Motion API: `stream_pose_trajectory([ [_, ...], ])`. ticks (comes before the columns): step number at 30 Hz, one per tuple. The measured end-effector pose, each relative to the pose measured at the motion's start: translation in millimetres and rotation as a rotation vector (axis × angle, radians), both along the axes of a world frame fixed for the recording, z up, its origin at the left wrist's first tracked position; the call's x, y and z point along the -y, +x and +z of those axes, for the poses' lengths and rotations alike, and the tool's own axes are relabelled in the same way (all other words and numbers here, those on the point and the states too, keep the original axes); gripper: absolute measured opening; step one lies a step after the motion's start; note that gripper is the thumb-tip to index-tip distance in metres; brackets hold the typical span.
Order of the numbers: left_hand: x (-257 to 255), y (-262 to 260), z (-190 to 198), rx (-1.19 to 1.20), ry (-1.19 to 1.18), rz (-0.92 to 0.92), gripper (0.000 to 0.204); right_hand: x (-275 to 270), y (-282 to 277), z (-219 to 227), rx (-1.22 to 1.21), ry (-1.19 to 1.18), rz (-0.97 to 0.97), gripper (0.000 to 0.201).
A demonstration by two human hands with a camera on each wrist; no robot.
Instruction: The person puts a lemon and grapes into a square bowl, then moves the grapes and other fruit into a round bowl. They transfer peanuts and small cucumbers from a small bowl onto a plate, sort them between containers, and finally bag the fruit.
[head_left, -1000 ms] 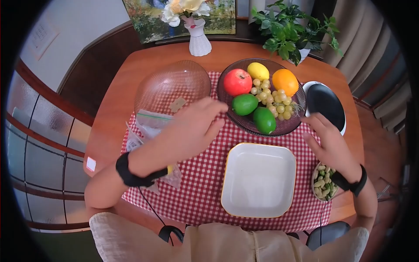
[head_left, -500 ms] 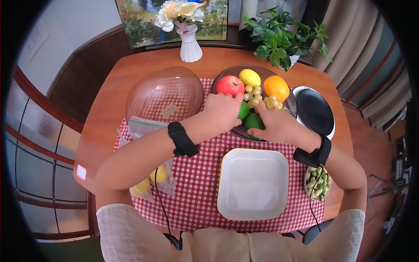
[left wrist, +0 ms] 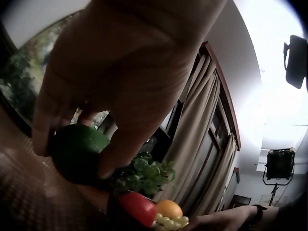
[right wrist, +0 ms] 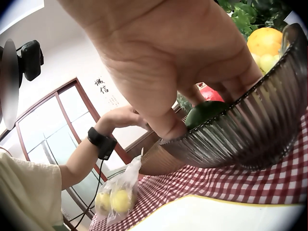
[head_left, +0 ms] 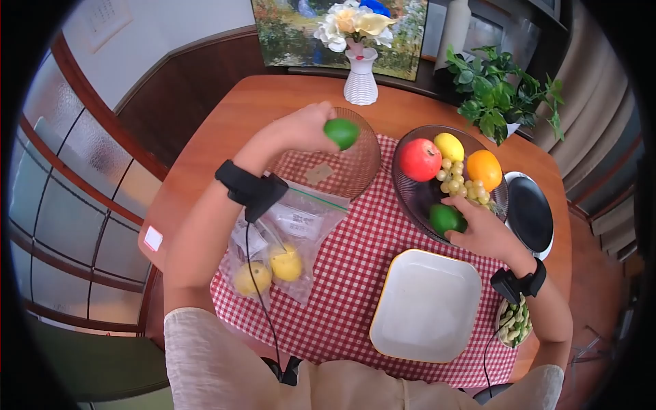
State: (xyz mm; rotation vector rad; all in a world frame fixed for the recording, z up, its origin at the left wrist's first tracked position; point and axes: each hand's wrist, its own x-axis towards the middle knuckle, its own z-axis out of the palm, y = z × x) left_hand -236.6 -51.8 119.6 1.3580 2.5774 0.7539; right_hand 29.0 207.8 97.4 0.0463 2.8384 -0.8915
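In the head view my left hand pinches a green lime between thumb and fingers, above the brownish see-through bowl. The left wrist view shows this lime close up. My right hand reaches over the near rim of the dark ribbed glass bowl, thumb and fingers round a second green lime that sits in it. The right wrist view shows that lime partly hidden behind the rim. A round red fruit, a lemon, an orange and grapes share the bowl.
A white square dish stands nearest me on the checked cloth. Left lie plastic bags with yellow fruits. At right are a black round plate and a bowl of peanuts. Behind stand a flower vase and a plant.
Both hands came together at the dark bowl. My left hand has since lifted one lime out and moved left over the brownish bowl; my right hand has stayed at the other lime.
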Motion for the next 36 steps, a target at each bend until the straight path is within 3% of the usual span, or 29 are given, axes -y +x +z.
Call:
stream_pose_trajectory([
  [2, 19.1, -23.0, -9.0, -0.015, -0.415, 0.098, 0.055, -2.6, 2.2, -3.7, -0.031, 0.011, 0.012, 0.055],
  [3, 25.4, -30.7, -17.2, -0.021, -0.417, 0.111, 0.055, -1.5, 0.8, -4.4, -0.056, 0.026, 0.015, 0.055],
  [5, 37.0, -46.3, -31.0, 0.147, -0.639, 0.057, 0.058, 5.6, -4.1, 8.4, -0.064, 0.074, 0.019, 0.054],
  [8, 49.5, -54.1, -48.4, 0.110, -0.670, 0.038, 0.060, 24.0, -22.6, 40.3, -0.119, 0.080, -0.056, 0.047],
  [11, 61.2, -60.1, -65.1, 0.221, -0.597, 0.032, 0.056, 51.0, -65.6, 62.5, -0.174, 0.042, 0.043, 0.047],
  [16, 62.2, -43.7, -62.5, 0.230, -0.695, 0.014, 0.060, 94.3, -161.9, 33.6, -0.136, 0.240, 0.252, 0.051],
  [21, 66.1, -40.3, -85.6, -0.007, -0.598, 0.016, 0.069, 125.0, -228.1, -21.2, -0.070, 0.332, 0.346, 0.061],
  [31, 73.1, -3.1, -70.8, -0.031, -0.636, 0.047, 0.084, 151.0, -221.6, -47.1, 0.152, 0.466, 0.335, 0.070],
  [34, 71.7, 10.8, -63.6, -0.180, -0.504, 0.085, 0.073, 146.8, -221.2, -41.0, 0.126, 0.383, 0.309, 0.064],
  [36, 65.3, 9.5, -60.3, -0.226, -0.569, 0.149, 0.061, 132.5, -216.8, -30.9, -0.066, 0.339, 0.287, 0.063],
])
